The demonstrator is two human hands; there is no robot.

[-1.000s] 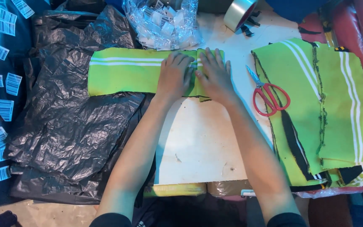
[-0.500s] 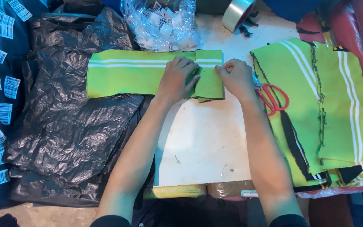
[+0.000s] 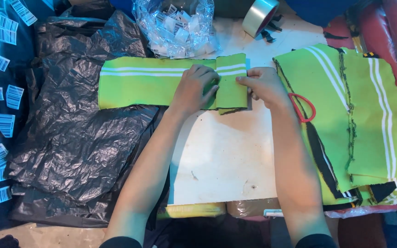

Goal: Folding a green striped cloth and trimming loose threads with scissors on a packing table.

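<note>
Green striped band [image 3: 152, 85] lies across the worktop [image 3: 221, 156] and black plastic sheet [image 3: 79, 138]. Your left hand [image 3: 196, 89] presses flat, fingers spread; right hand [image 3: 265, 85] pinches the folded end. Keep white stripes aligned, edges square, crease firm.

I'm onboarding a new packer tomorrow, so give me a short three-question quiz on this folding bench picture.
1. True or false: the right hand is holding the red-handled scissors.
2. Which lies under the long left part of the green striped band? A) black plastic sheet B) tape roll C) white board
3. Fill in: the left hand presses the band beside its folded-over ____ end.

Key: 1. False; the right hand pinches the fold, and the scissors lie on the green stack. 2. A. 3. right.
</note>
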